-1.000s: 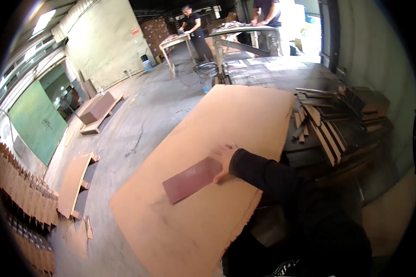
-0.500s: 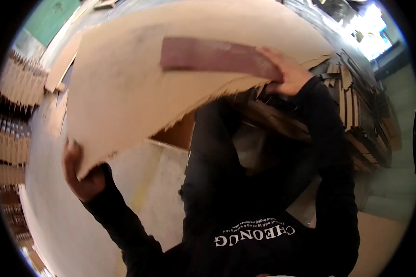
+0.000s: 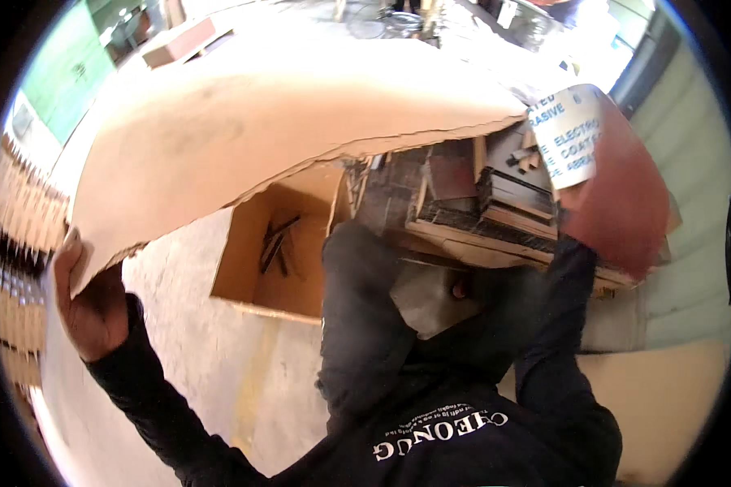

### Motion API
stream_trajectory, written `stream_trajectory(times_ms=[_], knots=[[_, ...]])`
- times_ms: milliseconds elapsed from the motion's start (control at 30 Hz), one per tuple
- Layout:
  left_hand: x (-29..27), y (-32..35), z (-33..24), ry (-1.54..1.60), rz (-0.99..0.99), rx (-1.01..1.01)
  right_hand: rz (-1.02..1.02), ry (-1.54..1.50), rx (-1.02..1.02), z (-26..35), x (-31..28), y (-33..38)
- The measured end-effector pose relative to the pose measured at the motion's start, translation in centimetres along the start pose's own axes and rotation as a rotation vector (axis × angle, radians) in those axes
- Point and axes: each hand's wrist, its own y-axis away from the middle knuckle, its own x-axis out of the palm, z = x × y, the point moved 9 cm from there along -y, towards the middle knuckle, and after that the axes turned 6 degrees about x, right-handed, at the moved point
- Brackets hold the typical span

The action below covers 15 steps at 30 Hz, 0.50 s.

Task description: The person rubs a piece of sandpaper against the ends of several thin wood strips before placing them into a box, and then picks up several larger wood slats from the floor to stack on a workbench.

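Note:
Near its torn, ragged edge, a large brown cardboard sheet (image 3: pixel 244 122) is gripped at the left corner by my left hand (image 3: pixel 93 312), thumb on top and fingers curled beneath. On the right, a curved piece of red-brown sandpaper (image 3: pixel 625 187) with a pale printed backing is held up in my right hand (image 3: pixel 573 200). That hand is mostly hidden behind the sandpaper, and its fingers do not show. The sandpaper is off to the right of the cardboard's main face, close to the sheet's right tip.
Below the sheet stands an open cardboard box (image 3: pixel 292 276) with dark thin strips inside. Stacked cardboard and wood-like pieces (image 3: pixel 516 207) lie beyond my knees. Piles of cut cardboard (image 3: pixel 24 203) line the left side. A beige panel (image 3: pixel 666 406) lies at lower right.
My right hand has swung right, off the cardboard, with the sandpaper, whose printed backing now shows. My left hand has shifted left with the sheet's corner, and more of the box is visible.

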Motion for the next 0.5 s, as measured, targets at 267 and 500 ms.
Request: stream_trajectory(times_ms=[267, 500], knots=[[1.6, -3.4, -2.8, -0.069, 0.229, -0.081, 0.006, -0.862, 0.395, -9.6, 11.2, 9.3], [6.8, -7.7, -3.7, 0.039, 0.438, 0.003, 0.096, -0.882, 0.309, -2.3, 14.0, -0.6]])
